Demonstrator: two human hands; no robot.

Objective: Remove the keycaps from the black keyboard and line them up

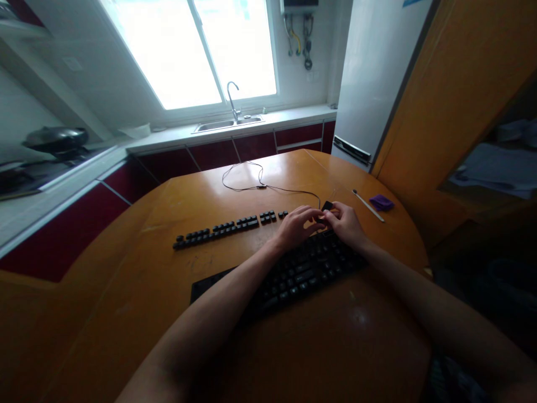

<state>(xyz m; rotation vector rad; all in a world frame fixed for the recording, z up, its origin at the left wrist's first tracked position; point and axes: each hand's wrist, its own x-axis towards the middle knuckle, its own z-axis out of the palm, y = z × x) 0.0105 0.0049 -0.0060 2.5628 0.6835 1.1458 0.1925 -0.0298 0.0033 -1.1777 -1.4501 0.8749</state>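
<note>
A black keyboard lies at a slant on the table, its far left part bare of keycaps. Over its far right edge, my right hand pinches a small black piece between thumb and fingers; its exact kind is too small to tell. My left hand meets it from the left, fingertips bent together around something small and dark. Beyond the keyboard, loose black keycaps stand in rows, the right end of them close to my left hand.
A thin black cable loops across the far part of the wooden table. To the right lie a thin white stick with a dark tip and a folded purple cloth. Behind are a sink and a fridge.
</note>
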